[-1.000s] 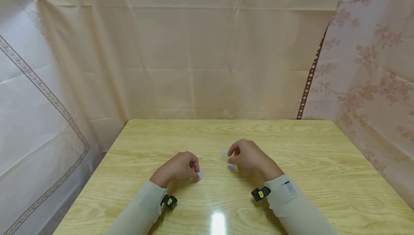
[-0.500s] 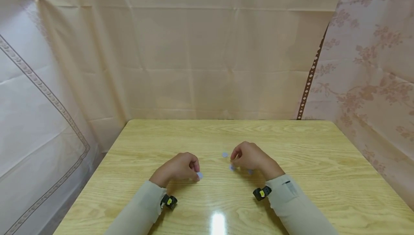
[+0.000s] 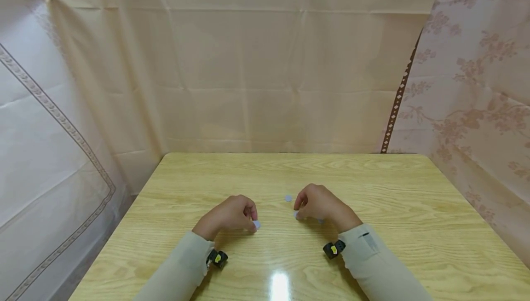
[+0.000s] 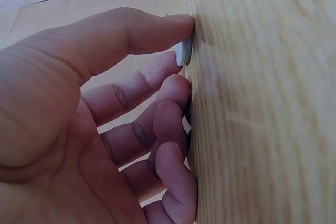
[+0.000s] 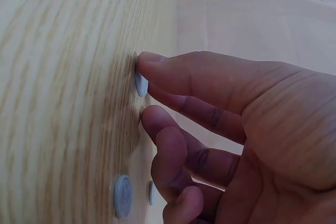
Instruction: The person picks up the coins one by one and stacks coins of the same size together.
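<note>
Two bare hands bend low over a wood-grain table (image 3: 372, 176), each at a small pale disc, as we look down from the person's head. The left hand (image 3: 228, 213) pinches the left disc (image 3: 257, 224) by its rim between thumb and forefinger, right at the tabletop, while from the left wrist we see its remaining fingers curl loosely toward the palm. We cannot tell whether the left disc lies fully flat on the wood.

Opposite, the right hand (image 3: 320, 204) pinches the right disc (image 3: 296, 214) between thumb and forefinger, close against the surface, its other fingers bent beside them. Just past those fingertips we find the far disc (image 3: 288, 198) lying flat on the table, touched by neither hand. The near disc (image 3: 320, 221) shows only in part, beneath the right hand; from the right wrist we make out a ring-marked face on the larger-looking of the two loose pieces.

Pale sleeves (image 3: 174, 269) cover both forearms, and we note black wrist cameras (image 3: 217, 258) with yellow marks at the cuffs. A creased tan curtain (image 3: 269, 61) hangs behind the table, between a white cloth (image 3: 45, 167) with a patterned border and a pink flowered cloth (image 3: 480, 84).
</note>
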Motion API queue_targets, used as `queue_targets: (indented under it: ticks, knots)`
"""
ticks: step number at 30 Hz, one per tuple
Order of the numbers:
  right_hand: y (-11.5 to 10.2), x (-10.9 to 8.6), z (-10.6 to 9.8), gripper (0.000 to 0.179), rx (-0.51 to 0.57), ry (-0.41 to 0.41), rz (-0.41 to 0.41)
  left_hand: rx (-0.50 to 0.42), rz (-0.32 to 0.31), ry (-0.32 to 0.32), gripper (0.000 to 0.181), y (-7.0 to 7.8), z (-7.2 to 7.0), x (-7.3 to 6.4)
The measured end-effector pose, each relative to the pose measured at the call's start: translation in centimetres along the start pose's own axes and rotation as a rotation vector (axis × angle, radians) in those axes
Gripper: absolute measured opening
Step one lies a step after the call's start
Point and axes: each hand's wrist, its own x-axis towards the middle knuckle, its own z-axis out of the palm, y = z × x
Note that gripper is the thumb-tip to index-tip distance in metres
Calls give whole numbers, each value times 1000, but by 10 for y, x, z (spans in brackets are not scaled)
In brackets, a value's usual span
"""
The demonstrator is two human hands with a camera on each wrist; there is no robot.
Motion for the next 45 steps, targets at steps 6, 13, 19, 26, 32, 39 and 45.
queue_targets:
  ticks: [6, 13, 19, 26, 32, 39, 45]
  knots:
    - [0, -2, 0, 14, 14, 2, 1, -1, 5, 2, 21, 2, 0, -1]
    - [0, -3, -1, 14, 22, 0, 8, 7, -10, 6, 22, 4, -1, -2]
    - [0, -2, 0, 15, 23, -3, 3, -3, -26, 10, 21, 4, 0, -3]
    - [-3, -2, 1, 16, 25, -6, 14, -10, -36, 11, 21, 3, 1, -3]
    - [-4, -2, 2, 18, 1, -5, 7, -22, -36, 7, 20, 2, 0, -2]
    - [-6, -2, 2, 19, -31, 1, -18, -23, -29, 3, 20, -1, 0, -1]
    - [-8, -4, 2, 18, -47, -6, -39, -19, -34, -3, 20, -1, 0, 0]
